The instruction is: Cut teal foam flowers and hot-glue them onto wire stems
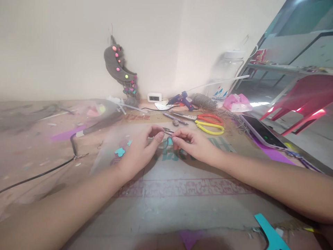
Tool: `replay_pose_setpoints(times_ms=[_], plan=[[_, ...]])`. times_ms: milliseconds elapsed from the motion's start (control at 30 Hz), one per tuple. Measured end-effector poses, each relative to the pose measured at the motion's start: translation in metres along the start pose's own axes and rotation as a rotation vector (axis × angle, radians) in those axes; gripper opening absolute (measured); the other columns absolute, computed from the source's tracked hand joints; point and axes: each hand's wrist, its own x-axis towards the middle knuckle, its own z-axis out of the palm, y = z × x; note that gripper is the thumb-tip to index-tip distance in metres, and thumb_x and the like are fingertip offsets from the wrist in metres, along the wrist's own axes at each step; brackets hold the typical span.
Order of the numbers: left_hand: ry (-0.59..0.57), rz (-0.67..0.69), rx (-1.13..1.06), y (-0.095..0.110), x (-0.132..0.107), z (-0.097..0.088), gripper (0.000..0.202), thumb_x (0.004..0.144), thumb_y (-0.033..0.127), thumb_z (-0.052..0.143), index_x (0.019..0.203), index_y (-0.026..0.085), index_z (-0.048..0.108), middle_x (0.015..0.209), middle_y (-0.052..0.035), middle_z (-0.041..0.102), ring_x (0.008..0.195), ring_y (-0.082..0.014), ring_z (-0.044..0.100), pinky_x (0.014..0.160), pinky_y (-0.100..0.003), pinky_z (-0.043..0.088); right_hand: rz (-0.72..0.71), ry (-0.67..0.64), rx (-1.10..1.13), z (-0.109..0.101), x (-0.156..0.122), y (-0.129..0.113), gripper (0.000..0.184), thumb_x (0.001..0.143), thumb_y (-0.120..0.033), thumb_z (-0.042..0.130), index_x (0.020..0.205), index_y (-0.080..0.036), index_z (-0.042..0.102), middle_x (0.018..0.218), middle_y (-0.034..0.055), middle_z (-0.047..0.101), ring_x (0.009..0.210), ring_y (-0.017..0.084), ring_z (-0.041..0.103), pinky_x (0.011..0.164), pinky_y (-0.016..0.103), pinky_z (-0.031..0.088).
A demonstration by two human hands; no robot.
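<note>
Both hands are near each other above the middle of the cardboard sheet [166, 211]. My right hand [191, 143] pinches a small turquoise piece [170, 140] between thumb and fingertips. My left hand [145, 147] is curled, its thumb and forefinger tips close together; whatever they may hold is too small to make out. Just beyond the fingertips is a pair of small metal snips [168, 131], partly hidden by the hands. Left of my left hand lie turquoise cut-out shapes [120, 151].
Behind the hands are scissors [210, 126], a pen [177, 118], a glue gun [183, 100], grey yarn [204, 101] and a small clock [154, 97]. A phone [264, 132] lies right, a bottle [226, 76] behind. A decorated grey crescent [117, 66] hangs on the wall. A black cable [39, 175] crosses the left.
</note>
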Motion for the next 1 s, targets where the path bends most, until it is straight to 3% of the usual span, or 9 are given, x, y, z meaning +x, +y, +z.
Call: replay_pose_setpoints(times_ms=[200, 433, 567, 833, 1000], plan=[[-0.024, -0.035, 0.049, 0.0024, -0.0011, -0.0023, 0.035, 0.100, 0.043, 0.041, 0.076, 0.022, 0.053, 0.070, 0.0017, 0.057, 0.072, -0.0175, 0.057, 0.068, -0.028, 0.048, -0.010, 0.011, -0.028, 0.0005, -0.0003, -0.0021, 0.014, 0.090, -0.028, 0.055, 0.081, -0.018, 0.061, 0.067, -0.0004, 0.063, 0.062, 0.013, 0.059, 0.059, 0.025, 0.049], [-0.035, -0.039, 0.035, 0.0046, 0.0030, -0.0016, 0.020, 0.094, 0.034, 0.053, 0.098, 0.023, 0.069, 0.095, -0.0010, 0.074, 0.087, -0.0201, 0.065, 0.082, -0.031, 0.050, -0.020, 0.013, -0.073, 0.0008, -0.0009, -0.0028, 0.015, 0.090, -0.028, 0.054, 0.082, -0.018, 0.061, 0.068, -0.0001, 0.062, 0.058, 0.012, 0.057, 0.054, 0.023, 0.045], [-0.013, -0.045, 0.047, 0.0060, 0.0027, -0.0019, 0.024, 0.094, 0.040, 0.052, 0.087, 0.022, 0.066, 0.087, -0.0003, 0.072, 0.082, -0.0196, 0.063, 0.079, -0.030, 0.049, -0.023, 0.023, -0.100, 0.0007, -0.0015, -0.0018, 0.016, 0.091, -0.030, 0.054, 0.086, -0.017, 0.062, 0.068, -0.0003, 0.062, 0.056, 0.012, 0.055, 0.052, 0.023, 0.043], [0.013, -0.062, 0.081, 0.0033, 0.0011, -0.0037, 0.043, 0.100, 0.048, 0.038, 0.065, 0.023, 0.048, 0.061, 0.0021, 0.051, 0.062, -0.0174, 0.052, 0.060, -0.029, 0.043, -0.046, 0.021, -0.129, 0.0007, -0.0008, 0.0005, 0.015, 0.091, -0.030, 0.053, 0.084, -0.018, 0.060, 0.068, 0.0002, 0.062, 0.059, 0.013, 0.057, 0.053, 0.023, 0.044], [0.036, -0.085, 0.028, -0.0030, 0.0047, -0.0029, 0.033, 0.096, 0.046, 0.047, 0.079, 0.023, 0.064, 0.078, -0.0011, 0.069, 0.078, -0.0216, 0.064, 0.067, -0.031, 0.049, -0.094, 0.044, -0.120, -0.0006, -0.0027, -0.0030, 0.013, 0.089, -0.029, 0.053, 0.082, -0.019, 0.058, 0.067, -0.0002, 0.062, 0.061, 0.013, 0.058, 0.059, 0.025, 0.045]])
